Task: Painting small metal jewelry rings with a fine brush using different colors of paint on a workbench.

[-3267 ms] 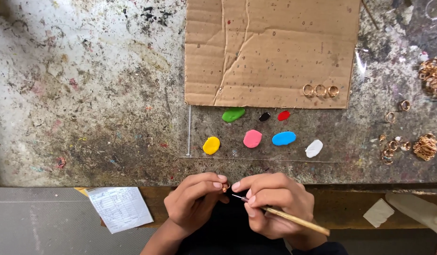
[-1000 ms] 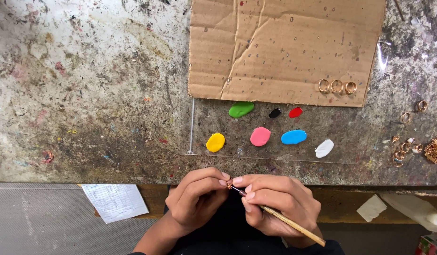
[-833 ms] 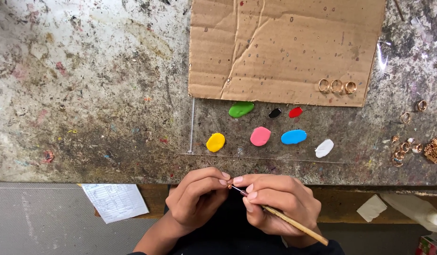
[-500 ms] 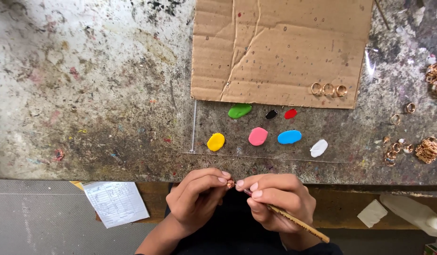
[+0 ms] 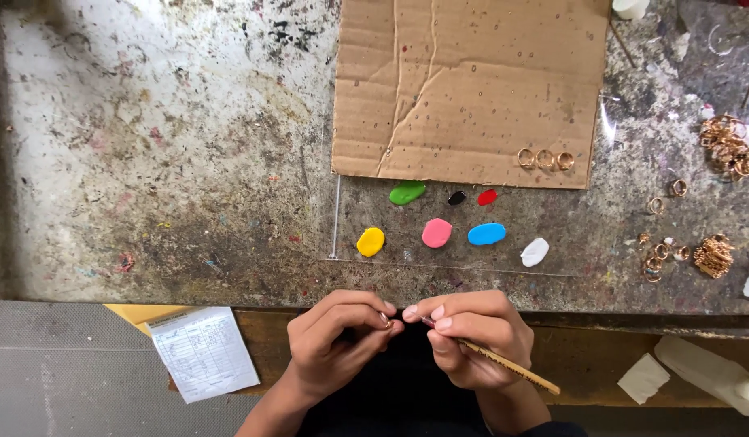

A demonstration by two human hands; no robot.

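Note:
My left hand (image 5: 334, 344) pinches a small gold ring (image 5: 386, 323) between thumb and fingertips, below the bench's front edge. My right hand (image 5: 467, 336) grips a thin wooden stick (image 5: 512, 368) like a pen, its tip touching the ring. On a clear sheet (image 5: 471, 251) just beyond lie paint blobs: yellow (image 5: 371, 241), pink (image 5: 437, 233), blue (image 5: 487, 234), white (image 5: 534, 252), green (image 5: 407, 193), black (image 5: 456, 197) and red (image 5: 488, 197).
A cardboard sheet (image 5: 471, 81) lies further back with three gold rings (image 5: 545, 159) on its lower right corner. More gold rings (image 5: 714, 256) are scattered and heaped at the right. A printed paper slip (image 5: 203, 352) sits at the lower left, a white bottle (image 5: 714, 374) at the lower right.
My hands stay together at the bench edge with the stick on the ring. The view has shifted slightly; the paints and cardboard have not moved.

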